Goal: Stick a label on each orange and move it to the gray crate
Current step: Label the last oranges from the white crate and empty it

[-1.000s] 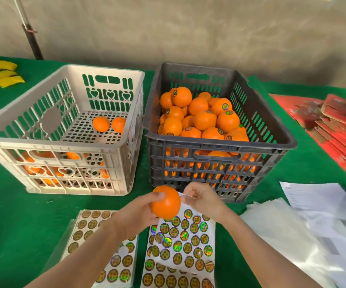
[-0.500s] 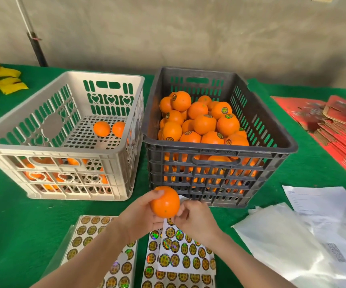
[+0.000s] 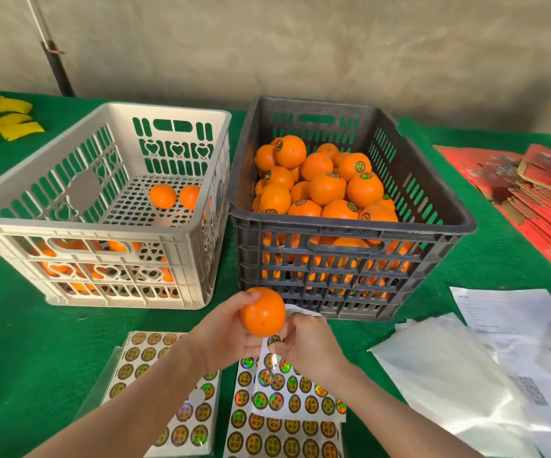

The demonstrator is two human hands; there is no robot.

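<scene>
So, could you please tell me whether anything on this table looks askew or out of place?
Nothing spilled or damaged. The top label sheet lies skewed across the lower sheet, its upper edge lifted where the right hand pinches it. Papers and clear bags lie loosely heaped at right.

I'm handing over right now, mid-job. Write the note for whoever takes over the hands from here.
Left hand holds one orange in front of the dark gray crate; no label shows on it.
Right hand pinches the top of a label sheet beside that orange.
Done: the dark gray crate is heaped with labelled oranges.
Left: label the held orange, crate it, then do the remaining oranges in the pale crate.
</scene>
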